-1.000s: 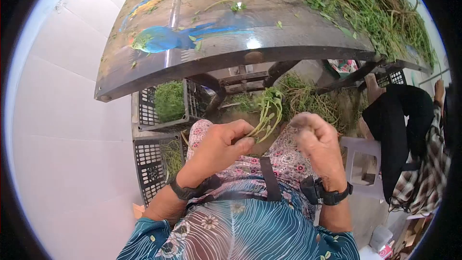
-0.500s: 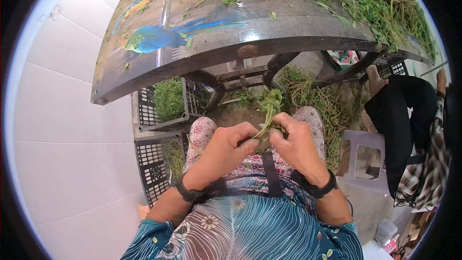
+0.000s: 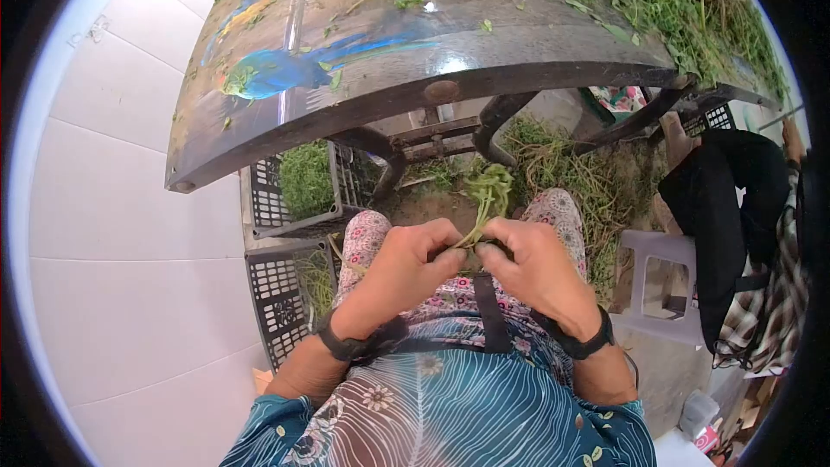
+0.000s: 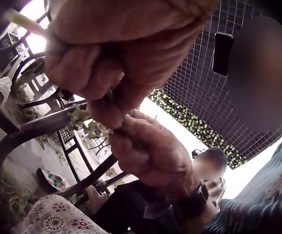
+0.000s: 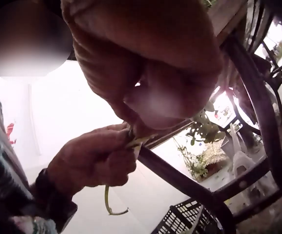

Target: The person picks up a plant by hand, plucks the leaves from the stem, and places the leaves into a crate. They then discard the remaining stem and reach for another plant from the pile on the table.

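A small bunch of green stems (image 3: 485, 207) with leafy tops stands up between the two hands, over the lap. My left hand (image 3: 413, 261) grips the stems from the left, fingers curled round them. From the right, my right hand (image 3: 529, 266) pinches the same stems, its fingertips close to the left hand's. In the right wrist view a stem (image 5: 108, 202) hangs bent below the left hand (image 5: 94, 158). The left wrist view has the right hand (image 4: 150, 151) below the left hand; the fingers hide much of the stems there.
Ahead stands a table (image 3: 372, 52) with greens (image 3: 692, 13) heaped at its right. Black crates (image 3: 275, 290) with greens are at the left. More greens (image 3: 571, 182) lie on the floor below the table. At the right are a plastic stool (image 3: 661, 246) and another person's legs (image 3: 722, 207).
My right hand has come in from the right and taken hold of the stems beside the left hand. The leafy tops have shifted slightly; the left hand keeps its grip.
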Demonstrator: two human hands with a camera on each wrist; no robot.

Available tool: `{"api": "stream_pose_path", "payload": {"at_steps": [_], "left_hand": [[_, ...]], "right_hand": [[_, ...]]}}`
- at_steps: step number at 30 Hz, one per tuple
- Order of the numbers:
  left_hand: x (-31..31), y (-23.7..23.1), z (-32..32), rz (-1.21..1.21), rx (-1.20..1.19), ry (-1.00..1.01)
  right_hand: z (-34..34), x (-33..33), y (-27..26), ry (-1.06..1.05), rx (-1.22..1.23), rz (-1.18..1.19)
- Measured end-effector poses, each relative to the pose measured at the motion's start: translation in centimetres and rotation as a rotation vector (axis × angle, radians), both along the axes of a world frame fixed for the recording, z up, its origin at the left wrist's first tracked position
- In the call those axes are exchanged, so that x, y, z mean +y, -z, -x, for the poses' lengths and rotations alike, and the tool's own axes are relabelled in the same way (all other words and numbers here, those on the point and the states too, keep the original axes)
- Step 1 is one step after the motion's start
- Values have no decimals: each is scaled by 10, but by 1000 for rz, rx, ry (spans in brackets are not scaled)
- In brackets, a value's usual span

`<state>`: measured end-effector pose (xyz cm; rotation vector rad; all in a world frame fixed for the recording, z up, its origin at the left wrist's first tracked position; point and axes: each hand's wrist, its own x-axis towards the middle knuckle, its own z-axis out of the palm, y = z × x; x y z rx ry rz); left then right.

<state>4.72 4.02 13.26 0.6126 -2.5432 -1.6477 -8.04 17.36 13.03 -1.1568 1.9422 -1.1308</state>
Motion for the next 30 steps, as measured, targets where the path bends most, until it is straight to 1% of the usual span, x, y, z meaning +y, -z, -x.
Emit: {"api": "stream_pose_path", "payload": {"at_steps": [1,4,7,10,11,14,15,18,19,22,25,28,30], "left_hand": [[0,1,0,6,-6,4],[1,0,1,25,-26,16],[-2,-2,1,50,-21,21],[-6,3,-4,101,15,21],[-6,5,-4,139,15,24],[-4,7,-2,266,37,43],[-4,6,-2,314,47,49],[-2,6,-3,386,17,78],[-2,6,-3,397,23,78],[-1,5,-4,409,28,77],[-1,5,-5,390,16,69],[-2,8,-6,323,26,36],[-4,10,-10,243,26,-19]], "right_hand": [[-3,-1,4,14,94,40],[-10,-8,18,180,-48,105],[18,0,26,370,-864,123],[24,10,11,326,-1052,264],[26,13,9,287,-1015,228],[24,11,9,288,-844,141],[21,6,4,270,-674,54],[11,-1,8,139,-297,72],[10,-2,6,73,-220,21],[8,-2,16,-23,211,192],[7,1,17,-40,282,167],[14,-1,35,350,280,182],[23,8,24,430,-348,217]]}}
